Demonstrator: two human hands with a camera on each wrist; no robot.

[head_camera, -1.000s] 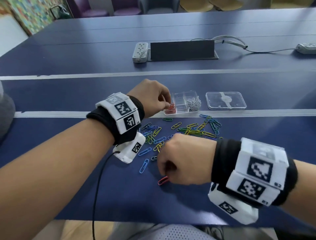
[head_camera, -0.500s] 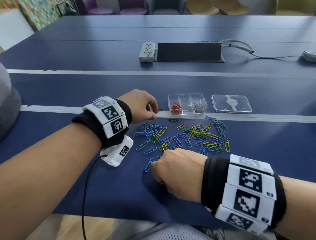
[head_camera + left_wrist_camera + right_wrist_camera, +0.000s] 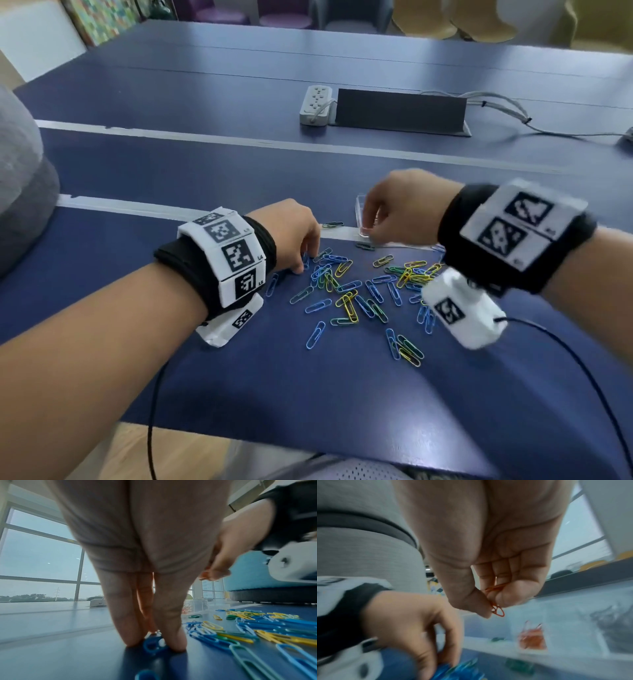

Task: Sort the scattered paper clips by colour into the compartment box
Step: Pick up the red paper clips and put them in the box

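Room: meeting room with a long dark blue table (image 3: 239, 370), chairs at the far side, big windows seen from the left wrist view
Table extras: one white power strip (image 3: 315, 104) beside one black cable flap (image 3: 400, 111)
Scattered paper clips (image 3: 359, 291): several dozen, blue, yellow and green mixed, too overlapped for an exact count; one green clip (image 3: 332, 224) lies apart on the pale strip
Compartment box (image 3: 362, 214): one, clear plastic, mostly hidden behind the right hand in the head view; the right wrist view shows a heap of red clips (image 3: 532, 639) in one compartment and a blurred grey heap in another
Left hand (image 3: 291, 236): palm down at the left edge of the pile, fingertips (image 3: 173, 642) on the table pinching one blue clip (image 3: 154, 644)
Right hand (image 3: 407, 209): raised over the box, fingers curled, thumb and fingertips pinching red clips (image 3: 496, 608), at least two, blurred
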